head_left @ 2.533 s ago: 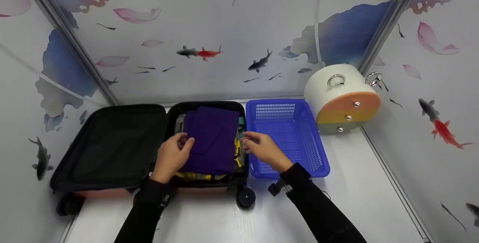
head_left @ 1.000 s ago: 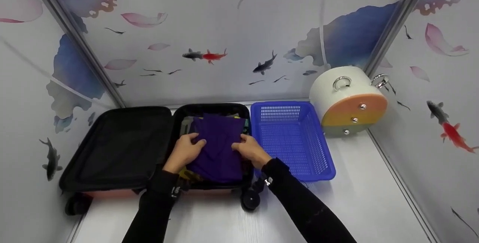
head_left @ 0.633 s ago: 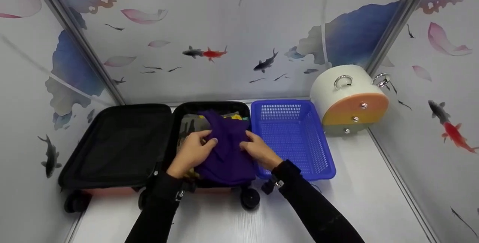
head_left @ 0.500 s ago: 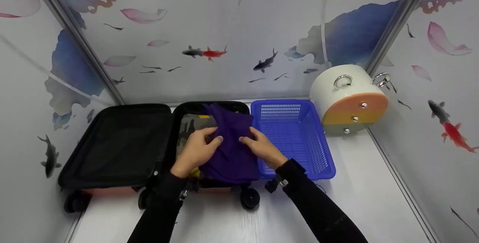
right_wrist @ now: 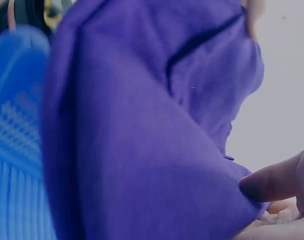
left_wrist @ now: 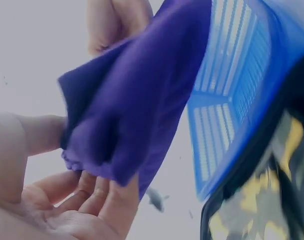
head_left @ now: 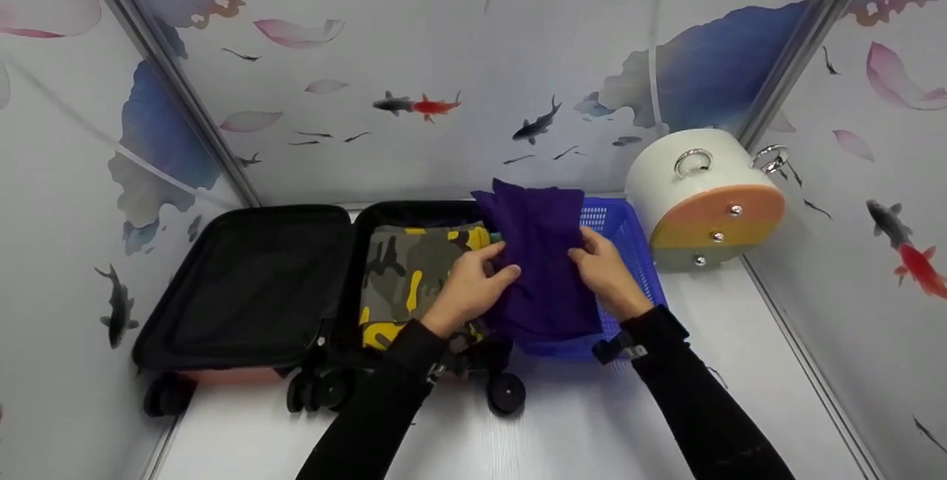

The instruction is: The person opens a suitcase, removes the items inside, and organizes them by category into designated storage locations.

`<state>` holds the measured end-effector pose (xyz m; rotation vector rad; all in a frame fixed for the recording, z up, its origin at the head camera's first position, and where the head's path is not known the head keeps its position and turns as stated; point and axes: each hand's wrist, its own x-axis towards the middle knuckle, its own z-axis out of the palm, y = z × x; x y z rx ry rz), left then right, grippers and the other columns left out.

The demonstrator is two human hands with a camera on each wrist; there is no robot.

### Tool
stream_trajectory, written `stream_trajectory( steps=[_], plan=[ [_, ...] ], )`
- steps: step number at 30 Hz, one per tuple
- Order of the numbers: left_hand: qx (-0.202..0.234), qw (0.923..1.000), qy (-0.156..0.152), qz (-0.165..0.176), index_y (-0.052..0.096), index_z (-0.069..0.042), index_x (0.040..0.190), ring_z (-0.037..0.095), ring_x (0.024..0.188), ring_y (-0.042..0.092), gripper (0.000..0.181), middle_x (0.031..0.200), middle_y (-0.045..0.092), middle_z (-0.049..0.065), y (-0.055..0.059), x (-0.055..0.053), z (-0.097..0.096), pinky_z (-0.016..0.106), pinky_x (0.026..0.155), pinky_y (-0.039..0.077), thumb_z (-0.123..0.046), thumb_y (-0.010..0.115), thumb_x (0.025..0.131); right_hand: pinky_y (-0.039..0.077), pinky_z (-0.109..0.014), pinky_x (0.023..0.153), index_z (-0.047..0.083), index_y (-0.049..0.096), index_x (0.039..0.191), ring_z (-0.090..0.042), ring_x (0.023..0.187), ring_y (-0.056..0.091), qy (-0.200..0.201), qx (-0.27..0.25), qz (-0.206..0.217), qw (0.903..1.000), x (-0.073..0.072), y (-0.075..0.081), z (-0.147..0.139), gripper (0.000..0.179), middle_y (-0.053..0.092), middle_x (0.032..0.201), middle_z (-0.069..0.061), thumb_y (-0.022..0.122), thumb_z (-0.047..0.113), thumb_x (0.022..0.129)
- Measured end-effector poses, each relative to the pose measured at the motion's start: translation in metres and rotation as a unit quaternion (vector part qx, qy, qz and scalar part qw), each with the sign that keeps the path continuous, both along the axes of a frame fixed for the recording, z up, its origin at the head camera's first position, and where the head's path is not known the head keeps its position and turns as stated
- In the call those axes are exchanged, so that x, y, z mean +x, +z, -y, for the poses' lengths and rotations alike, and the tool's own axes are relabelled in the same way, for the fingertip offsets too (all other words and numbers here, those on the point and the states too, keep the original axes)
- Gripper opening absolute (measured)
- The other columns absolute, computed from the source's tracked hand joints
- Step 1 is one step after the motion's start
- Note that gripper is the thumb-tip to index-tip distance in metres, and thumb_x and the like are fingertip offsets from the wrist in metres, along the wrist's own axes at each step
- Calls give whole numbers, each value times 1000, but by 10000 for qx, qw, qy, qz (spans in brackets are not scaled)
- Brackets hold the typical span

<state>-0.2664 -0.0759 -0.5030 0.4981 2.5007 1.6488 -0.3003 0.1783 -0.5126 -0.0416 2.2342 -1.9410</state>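
Observation:
A folded purple cloth garment (head_left: 544, 265) hangs between my two hands, above the left part of the blue plastic basket (head_left: 642, 262). My left hand (head_left: 473, 284) pinches its left edge between thumb and fingers. At the opposite edge my right hand (head_left: 610, 273) pinches it the same way. In the left wrist view the purple cloth (left_wrist: 137, 95) droops from the thumb and fingers, with the basket (left_wrist: 224, 75) beyond it. The right wrist view is mostly filled by the purple cloth (right_wrist: 142, 140), its corner under my thumb. What kind of garment it is cannot be told.
An open suitcase (head_left: 244, 288) lies to the left, its black lid half flat. Folded camouflage clothing (head_left: 414, 273) in grey, black and yellow fills its other half. Right of the basket stands a round white box (head_left: 684, 191) with coloured drawers. Patterned walls rise behind and at both sides.
Both hands, first apart from the purple cloth, have pinched it, lifted it out of the suitcase and carried it right over the basket. The camouflage clothing beneath is now uncovered.

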Motion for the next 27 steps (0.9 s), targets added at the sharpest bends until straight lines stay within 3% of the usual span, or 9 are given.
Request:
stream_trajectory(
  steps=[3,5,10,13,20,24,27],
  plan=[
    [-57,9998,-81,200,46,-3,166,27,113,72,65,137,72,16,-5,-4,-20,45,105,58,-30,64,111,20,-52,140,-3,11,175,-38,172,18,-100,-20,144,9998,-3,1,-19,69,16,183,-28,38,1,113],
    [-71,9995,-55,300,44,-4,167,26,124,70,65,148,67,16,-10,-6,-32,44,112,56,-31,64,111,19,-51,140,-2,7,175,-38,173,14,-154,21,230,9996,-5,0,-28,70,11,184,-27,37,1,112],
    [-203,9991,21,368,45,-5,167,21,116,72,65,155,65,17,-19,-7,-55,35,99,59,-29,64,110,13,-52,141,-5,3,174,-41,174,4,-312,586,251,9975,-10,-10,-45,71,3,183,-30,35,0,111],
    [-211,9984,-54,520,45,-6,168,18,111,74,66,154,66,16,-24,-7,-62,32,91,61,-29,65,109,12,-52,141,-7,6,174,-42,173,6,-369,910,177,9950,-14,-19,-51,71,6,182,-32,36,-1,109],
    [-182,9943,-212,1026,41,-13,171,28,138,70,69,166,58,12,-37,-2,-73,38,100,62,-28,64,108,16,-55,140,-11,14,172,-47,171,13,-458,1290,164,9905,-20,-44,-55,69,16,179,-37,36,-4,106],
    [-10,9917,-346,1239,40,-14,171,27,141,69,69,170,53,13,-43,0,-80,38,103,61,-24,64,107,20,-56,139,-10,21,171,-48,170,19,-537,1481,160,9874,-19,-54,-58,68,22,177,-37,36,-5,104],
    [-29,9903,-376,1336,42,-13,170,28,143,67,67,170,53,13,-45,0,-81,41,109,60,-24,63,107,30,-58,135,-9,30,168,-50,164,32,-492,1477,116,9877,-19,-59,-59,69,33,172,-39,35,-8,99]
  ],
)
